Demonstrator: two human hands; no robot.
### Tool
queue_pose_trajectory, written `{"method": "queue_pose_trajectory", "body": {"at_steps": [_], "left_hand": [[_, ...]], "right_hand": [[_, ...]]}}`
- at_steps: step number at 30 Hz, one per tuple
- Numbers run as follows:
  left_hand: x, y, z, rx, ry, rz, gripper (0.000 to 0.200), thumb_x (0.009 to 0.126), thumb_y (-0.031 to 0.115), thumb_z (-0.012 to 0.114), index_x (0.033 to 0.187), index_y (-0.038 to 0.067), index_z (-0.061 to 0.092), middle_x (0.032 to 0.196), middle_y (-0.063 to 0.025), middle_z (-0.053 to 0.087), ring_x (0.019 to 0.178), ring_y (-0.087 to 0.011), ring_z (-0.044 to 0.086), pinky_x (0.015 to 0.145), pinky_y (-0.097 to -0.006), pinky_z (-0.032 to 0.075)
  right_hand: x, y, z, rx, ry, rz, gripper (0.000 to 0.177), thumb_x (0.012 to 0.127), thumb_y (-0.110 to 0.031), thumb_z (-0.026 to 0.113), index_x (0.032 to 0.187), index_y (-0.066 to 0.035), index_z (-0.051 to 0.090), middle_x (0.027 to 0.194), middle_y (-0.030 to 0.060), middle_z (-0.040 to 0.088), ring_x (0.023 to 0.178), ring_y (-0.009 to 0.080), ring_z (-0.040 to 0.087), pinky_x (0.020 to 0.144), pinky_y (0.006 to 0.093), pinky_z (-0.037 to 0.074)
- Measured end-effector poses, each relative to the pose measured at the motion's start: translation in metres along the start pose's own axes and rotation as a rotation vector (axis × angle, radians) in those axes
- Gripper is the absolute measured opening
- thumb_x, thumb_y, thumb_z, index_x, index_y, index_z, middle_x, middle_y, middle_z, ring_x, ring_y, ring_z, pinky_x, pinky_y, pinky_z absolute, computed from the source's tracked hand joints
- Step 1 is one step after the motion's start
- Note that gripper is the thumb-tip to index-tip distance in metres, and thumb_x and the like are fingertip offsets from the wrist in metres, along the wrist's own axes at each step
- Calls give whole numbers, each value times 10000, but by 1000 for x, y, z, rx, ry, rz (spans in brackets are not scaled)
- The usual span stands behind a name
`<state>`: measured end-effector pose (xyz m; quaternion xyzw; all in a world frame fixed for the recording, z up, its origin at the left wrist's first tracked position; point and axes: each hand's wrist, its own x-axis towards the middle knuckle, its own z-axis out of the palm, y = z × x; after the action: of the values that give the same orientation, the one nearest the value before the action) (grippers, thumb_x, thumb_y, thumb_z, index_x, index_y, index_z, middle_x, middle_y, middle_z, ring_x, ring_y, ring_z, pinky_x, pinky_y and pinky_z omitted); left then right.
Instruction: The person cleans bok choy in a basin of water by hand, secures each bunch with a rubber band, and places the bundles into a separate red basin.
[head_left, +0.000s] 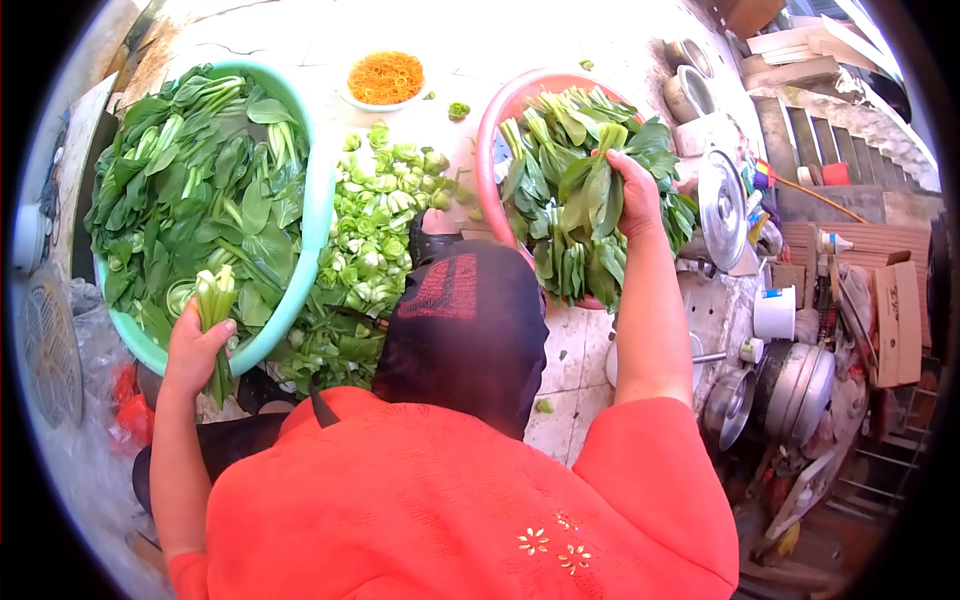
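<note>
The left hand (197, 348) is closed in a fist around 1 bok choy head (215, 295), pale stalk end up and dark leaves hanging below the fist. Just above and beyond this hand sits a teal basin (318, 190) heaped with leafy greens (200, 180); the hand is at its near rim.

The right hand (636, 190) has its fingers curled down around a leafy bunch (600, 185), which lies on top of the greens filling a pink basin (487, 140). To the outer side of this hand stand a metal lid (722, 208), a white cup (775, 315) and steel pots (795, 385).

Between the 2 hands a pile of cut pale stems (375, 220) lies on the tiled floor (575, 350). Farther out from both hands is a small bowl of orange shreds (386, 78).
</note>
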<state>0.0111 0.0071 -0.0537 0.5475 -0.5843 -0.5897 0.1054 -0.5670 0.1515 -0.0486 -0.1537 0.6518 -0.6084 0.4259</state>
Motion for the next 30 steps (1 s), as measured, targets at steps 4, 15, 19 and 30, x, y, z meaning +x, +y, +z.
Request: {"method": "queue_pose_trajectory", "body": {"at_steps": [4,15,19,30], "left_hand": [[-9,12,-7,-101,104,87,369,877,118,595,1212,25,472,872,-16,544,692,-94,522,554,-236,459],[-49,77,-51,-407,244,391,274,882,156,632,1091,20,519,846,-30,555,669,-107,542,608,-252,481],[-51,76,-64,-320,314,264,368,856,139,664,1163,20,500,881,-38,570,668,-104,554,609,-239,493],[-4,28,-37,-360,239,272,714,720,98,598,1361,-71,335,1262,-188,482,1131,-246,533,953,-309,425]], "right_hand": [[32,13,12,-734,193,-88,469,805,-369,694,1047,33,674,972,112,695,876,201,643,806,309,476],[-9,-34,158,-1047,-510,-300,321,873,-186,639,1084,56,626,937,85,673,862,121,609,785,254,478],[-67,-58,260,-1022,-828,-250,343,880,-185,640,1148,25,602,985,89,648,915,135,584,815,268,475],[-143,82,428,-286,-1015,374,372,947,-320,536,1208,-57,554,1034,47,617,918,157,598,776,307,493]]}}
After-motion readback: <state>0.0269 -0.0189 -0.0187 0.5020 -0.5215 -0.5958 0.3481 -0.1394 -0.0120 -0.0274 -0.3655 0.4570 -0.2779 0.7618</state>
